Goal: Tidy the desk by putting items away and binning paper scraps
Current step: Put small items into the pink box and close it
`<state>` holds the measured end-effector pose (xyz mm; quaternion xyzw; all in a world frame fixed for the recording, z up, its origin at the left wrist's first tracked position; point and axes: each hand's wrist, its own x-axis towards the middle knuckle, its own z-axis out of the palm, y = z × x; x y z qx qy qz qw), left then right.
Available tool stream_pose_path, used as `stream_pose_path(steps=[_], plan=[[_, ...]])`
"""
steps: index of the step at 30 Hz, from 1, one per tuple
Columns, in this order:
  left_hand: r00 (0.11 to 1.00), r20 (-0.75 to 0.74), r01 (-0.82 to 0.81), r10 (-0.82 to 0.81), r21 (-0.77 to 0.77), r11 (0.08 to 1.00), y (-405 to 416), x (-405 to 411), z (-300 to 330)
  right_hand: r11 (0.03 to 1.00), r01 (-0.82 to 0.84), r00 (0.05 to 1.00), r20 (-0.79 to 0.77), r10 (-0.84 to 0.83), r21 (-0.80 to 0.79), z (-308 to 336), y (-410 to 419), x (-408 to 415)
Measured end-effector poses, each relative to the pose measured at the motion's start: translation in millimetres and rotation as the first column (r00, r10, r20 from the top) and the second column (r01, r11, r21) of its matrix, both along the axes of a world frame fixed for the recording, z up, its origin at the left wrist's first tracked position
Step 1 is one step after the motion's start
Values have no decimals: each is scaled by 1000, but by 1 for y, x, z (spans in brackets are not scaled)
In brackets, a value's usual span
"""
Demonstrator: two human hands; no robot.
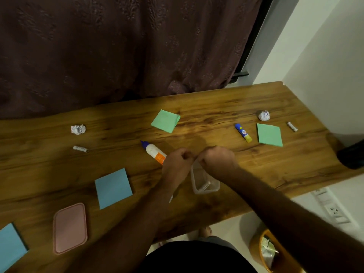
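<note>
Wooden desk (256, 166), glue bottle (153, 151) (partly hidden), scraps (78, 129)

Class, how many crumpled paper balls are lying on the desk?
2: one paper ball at the far left, one at the far right near the wall. The hands might hide another.

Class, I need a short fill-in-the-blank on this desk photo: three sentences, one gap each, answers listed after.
1. The two sticky-note pads nearest the curtain are ____ in colour.
2. The pink lid lies on the desk, ____ the clear container.
3. The glue stick has a blue cap and a ____ end.

Answers: green; apart from; yellow
</note>
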<state>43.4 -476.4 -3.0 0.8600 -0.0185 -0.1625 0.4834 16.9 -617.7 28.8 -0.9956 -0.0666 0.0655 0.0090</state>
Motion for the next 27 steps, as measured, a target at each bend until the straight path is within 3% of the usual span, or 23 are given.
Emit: stream_pose_path(steps=[4,8,15,20,27], plan=[[992,121,16,-17,6,1000,-16,5,10,980,112,986,105,-130,161,12,-33,8],[984,169,55,-58,25,998,-45,10,15,905,317,932,85,-353,285,15,-100,22],[979,195,46,-51,30,998,-114,19,9,671,621,728,19,-685,404,-10,-249,28],[965,215,128,-149,107,986,-156,20,15,615,703,661,-8,-751,358,-26,-331,30],[971,146,176,-188,87,980,-239,23,7,566,745,620,-55,-783,353,-44,-393,49]])
